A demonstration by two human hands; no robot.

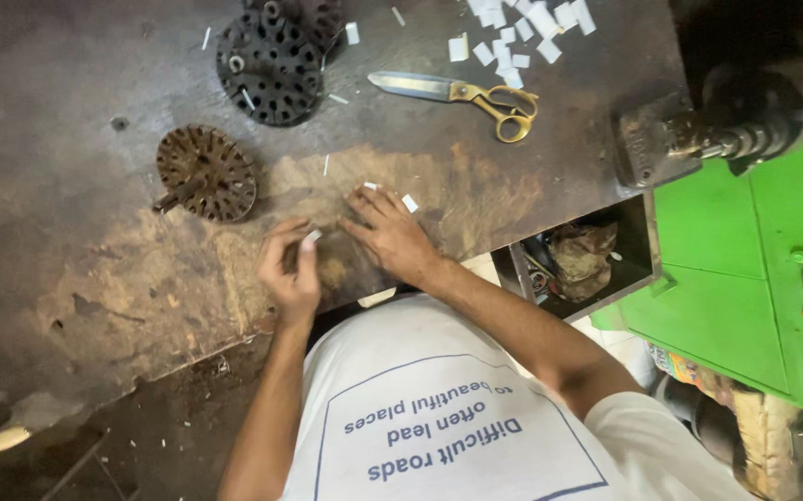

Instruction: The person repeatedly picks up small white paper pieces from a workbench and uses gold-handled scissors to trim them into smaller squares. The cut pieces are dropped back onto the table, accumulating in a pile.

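the left hand (290, 269) is curled near the front edge of the bench (77, 232), pinching a small white slip (312, 237) between thumb and fingertips. the right hand (392, 237) lies just to its right, palm down and loosely spread on the worn wood, fingers pointing left and far; it grips nothing, and its fingertips rest close to two more white slips, one (371, 186) at the fingertips and one (410, 203) just beside the knuckles. the two hands sit near each other without touching.

to the left of the hands, a little farther back, a rusty brown round slotted core (207, 173) lies on the bench with a short shaft sticking out at its near left. farther back still, two black round slotted cores (272, 67) overlap each other, with thin white strips caught in and around their slots.

to the far right of the hands lie scissors (462, 95) with steel blades pointing left and yellow handles to the right. beyond them, at the far edge, is a scattered pile of cut white pieces (517, 37).

at the right end of the bench a dark metal fitting (698, 134) is mounted, and below it an open box (578, 260) holds dusty scraps. a green machine (754, 269) with small buttons stands at the far right. the person's white printed shirt (439, 417) fills the near middle.
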